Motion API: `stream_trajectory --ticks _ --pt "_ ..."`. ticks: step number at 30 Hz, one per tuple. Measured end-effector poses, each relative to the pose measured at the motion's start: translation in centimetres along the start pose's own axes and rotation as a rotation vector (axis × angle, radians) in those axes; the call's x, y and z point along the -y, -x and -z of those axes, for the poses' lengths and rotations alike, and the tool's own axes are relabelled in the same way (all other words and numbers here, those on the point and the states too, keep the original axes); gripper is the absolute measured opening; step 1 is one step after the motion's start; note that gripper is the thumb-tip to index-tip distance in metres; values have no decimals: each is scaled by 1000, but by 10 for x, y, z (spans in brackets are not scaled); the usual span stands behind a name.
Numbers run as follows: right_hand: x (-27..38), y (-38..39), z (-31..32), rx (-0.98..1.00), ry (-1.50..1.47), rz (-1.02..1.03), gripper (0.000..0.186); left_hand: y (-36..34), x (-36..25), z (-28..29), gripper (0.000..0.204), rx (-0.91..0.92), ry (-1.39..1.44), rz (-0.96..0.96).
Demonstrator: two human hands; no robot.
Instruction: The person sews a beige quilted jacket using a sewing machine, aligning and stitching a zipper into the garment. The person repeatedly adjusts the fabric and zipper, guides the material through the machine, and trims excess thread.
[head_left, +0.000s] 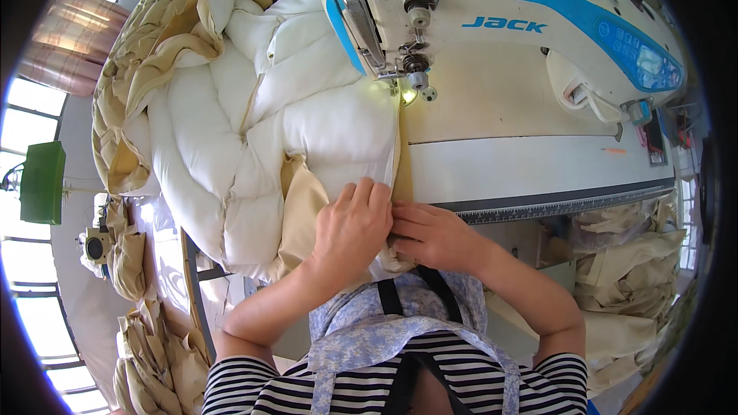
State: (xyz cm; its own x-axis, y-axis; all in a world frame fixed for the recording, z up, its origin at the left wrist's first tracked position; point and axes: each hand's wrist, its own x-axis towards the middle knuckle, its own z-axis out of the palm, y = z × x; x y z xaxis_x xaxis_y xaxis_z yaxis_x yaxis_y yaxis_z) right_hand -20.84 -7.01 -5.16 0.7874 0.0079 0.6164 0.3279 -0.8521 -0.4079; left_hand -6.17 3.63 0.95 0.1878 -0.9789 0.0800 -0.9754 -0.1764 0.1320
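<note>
A puffy white quilted garment [231, 131] with a beige outer fabric is spread over the left of the sewing table. Its right edge, a beige strip [400, 154] that looks like zipper tape, runs from below the needle area of a white and blue sewing machine [492, 0] toward me. My left hand [355, 219] is closed on the near part of this edge, fingertips pressed together. Right beside it, my right hand [434, 237] has its fingers curled round the same edge near the table's front. What lies beneath the fingertips is hidden.
A ruler strip [553, 204] lines the table's front edge at right. An orange pencil-like stick [613, 151] and a dark phone-like object [653, 146] lie at the far right. Beige fabric piles stand at lower right [626, 277] and lower left [157, 353]. A green box-shaped thing [43, 183] is at far left.
</note>
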Motion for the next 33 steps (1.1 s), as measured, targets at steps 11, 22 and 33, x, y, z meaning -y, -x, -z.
stream_trajectory --ticks 11,22,33 --pt "24 11 -13 -104 -108 -157 32 0 10 22 17 -296 229 -15" --pt "21 12 -5 -86 -96 -142 32 -34 16 12 16 -37 23 -506" --pt "20 10 3 3 -249 -262 38 -35 44 4 10 129 238 -393"
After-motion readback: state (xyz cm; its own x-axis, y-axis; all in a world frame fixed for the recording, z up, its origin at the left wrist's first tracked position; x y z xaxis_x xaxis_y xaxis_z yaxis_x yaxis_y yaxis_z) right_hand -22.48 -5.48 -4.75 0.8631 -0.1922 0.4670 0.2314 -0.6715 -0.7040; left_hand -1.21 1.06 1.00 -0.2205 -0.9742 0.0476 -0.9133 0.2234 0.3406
